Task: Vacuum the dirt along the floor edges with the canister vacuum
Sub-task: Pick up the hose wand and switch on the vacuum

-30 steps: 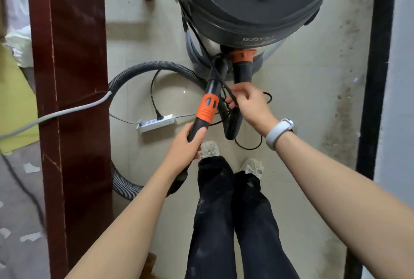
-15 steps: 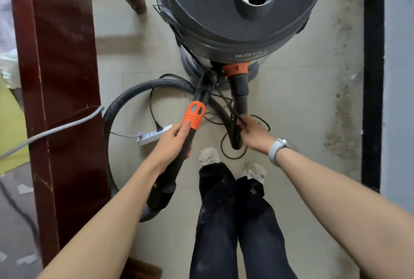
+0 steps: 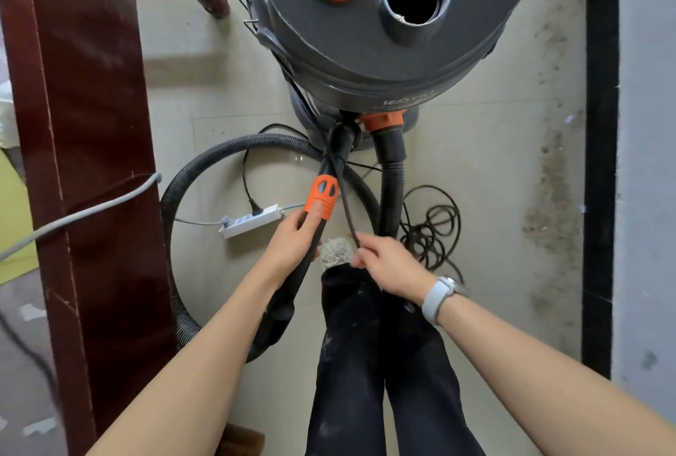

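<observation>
Setup stage: your left hand (image 3: 292, 239) grips wand (image 3: 322, 199), right hand (image 3: 387, 261) fingers pinch cord (image 3: 347, 214) at 6 o'clock of canister vacuum (image 3: 384, 45); edge dirt (image 3: 548, 214) at 3 o'clock unvacuumed.

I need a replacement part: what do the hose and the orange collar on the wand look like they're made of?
Hose: ribbed grey-black, bends in a loop, likely flexible plastic. Orange collar: smooth, matte, moulded slots, probably hard plastic.

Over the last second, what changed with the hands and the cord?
The right hand drew the black cord away from the vacuum toward the legs; it pinches it still. Slack cord now lies coiled beside the hose. The left hand still grips the wand; the power strip stayed put.
</observation>
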### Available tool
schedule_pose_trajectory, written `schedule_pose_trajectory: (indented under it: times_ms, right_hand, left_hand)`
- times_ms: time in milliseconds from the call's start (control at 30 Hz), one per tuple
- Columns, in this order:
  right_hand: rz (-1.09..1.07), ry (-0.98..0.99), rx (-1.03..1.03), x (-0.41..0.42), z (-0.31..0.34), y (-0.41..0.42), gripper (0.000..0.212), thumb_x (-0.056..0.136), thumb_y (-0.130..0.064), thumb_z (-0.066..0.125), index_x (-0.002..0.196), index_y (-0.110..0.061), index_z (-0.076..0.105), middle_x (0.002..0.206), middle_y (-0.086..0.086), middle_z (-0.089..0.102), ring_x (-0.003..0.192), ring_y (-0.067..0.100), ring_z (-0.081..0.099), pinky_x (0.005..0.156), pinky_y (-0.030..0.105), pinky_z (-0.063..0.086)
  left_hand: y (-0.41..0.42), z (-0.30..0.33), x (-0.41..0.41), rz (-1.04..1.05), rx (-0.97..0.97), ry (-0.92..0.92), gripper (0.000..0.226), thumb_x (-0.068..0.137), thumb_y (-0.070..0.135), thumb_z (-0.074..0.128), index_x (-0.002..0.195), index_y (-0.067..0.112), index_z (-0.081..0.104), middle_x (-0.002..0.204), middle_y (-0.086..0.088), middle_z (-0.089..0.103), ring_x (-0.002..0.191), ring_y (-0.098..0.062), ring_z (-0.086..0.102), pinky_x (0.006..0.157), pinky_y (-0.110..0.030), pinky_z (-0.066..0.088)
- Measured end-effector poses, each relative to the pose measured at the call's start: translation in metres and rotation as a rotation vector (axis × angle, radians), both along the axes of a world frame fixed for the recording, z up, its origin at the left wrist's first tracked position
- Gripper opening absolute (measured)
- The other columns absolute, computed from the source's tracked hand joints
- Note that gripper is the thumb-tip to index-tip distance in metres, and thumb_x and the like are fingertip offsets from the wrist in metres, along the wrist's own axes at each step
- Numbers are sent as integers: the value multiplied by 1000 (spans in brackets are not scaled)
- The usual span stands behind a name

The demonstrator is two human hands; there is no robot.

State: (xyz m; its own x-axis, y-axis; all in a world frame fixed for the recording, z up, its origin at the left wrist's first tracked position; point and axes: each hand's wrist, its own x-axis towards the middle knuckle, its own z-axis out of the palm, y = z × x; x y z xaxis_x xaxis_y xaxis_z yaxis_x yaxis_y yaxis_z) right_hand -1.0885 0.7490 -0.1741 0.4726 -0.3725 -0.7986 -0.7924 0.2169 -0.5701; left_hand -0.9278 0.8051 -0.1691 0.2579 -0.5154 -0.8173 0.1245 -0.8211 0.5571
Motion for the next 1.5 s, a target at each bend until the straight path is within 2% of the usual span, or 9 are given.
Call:
schedule_pose_trajectory:
  times_ms: [100,200,400,500,767,933,1067,1200,1500]
  right_hand:
    - [89,-152,109,10,15,14,37,93,7,34,113,-5,62,98,3,64,83,-8,59,85,3,39]
    - [70,-149,207,12,14,32,47,90,9,31,122,-7,61,114,5,66,113,11,58,105,20,39]
    - [-728,37,283,-3,0,7,34,101,-6,35,131,6,47,125,22,59,120,30,55,99,33,43]
    - [-900,-43,474,13,-4,-19,41,102,-22,41,136,1,42,132,18,54,124,27,52,98,36,43]
    - [-944,-27,615,75,-19,-34,43,97,-23,53,133,-3,44,128,21,54,114,32,56,95,48,47]
    - [-909,-60,619,87,-19,-24,21,96,-12,49,116,-7,47,91,8,57,81,18,57,82,43,50]
    - [-737,-143,619,106,-7,4,23,94,-9,51,117,-8,46,92,5,56,86,16,57,86,43,51]
    - [-645,-164,387,99,2,29,26,93,-10,56,116,-9,44,108,9,57,104,23,59,98,41,48]
    - [-1081,-280,435,49,13,30,12,96,-8,51,106,-11,46,91,5,52,89,22,56,77,41,52]
  left_hand:
    - [-9,-6,-7,-25,22,-55,36,91,51,51,75,19,50,65,-2,53,60,-19,51,63,-32,45]
    - [-14,-12,-12,-91,38,-126,32,90,45,56,73,19,50,64,-2,57,60,-21,54,69,-36,48]
    - [-7,-5,3,-147,25,-41,32,98,37,43,76,18,56,68,-5,61,60,-18,58,64,-31,47]
    - [-5,-2,5,-173,-1,-3,33,100,35,39,78,19,56,61,4,60,57,-13,56,60,-25,45]
    - [1,0,13,-217,44,-106,30,100,22,37,81,18,61,79,-8,65,79,-27,61,76,-34,46]
    - [16,1,23,-48,105,-278,34,90,5,42,78,27,64,94,-5,69,97,-26,62,94,-41,47]
    - [30,10,41,62,82,-344,32,93,8,45,75,29,60,62,-4,59,62,-21,58,76,-38,52]
    - [30,20,42,101,44,-176,22,96,9,46,79,19,57,58,-5,53,55,-15,53,60,-34,56]
    - [18,41,1,260,-63,15,18,101,11,38,87,16,49,54,4,35,44,-7,39,48,-23,43]
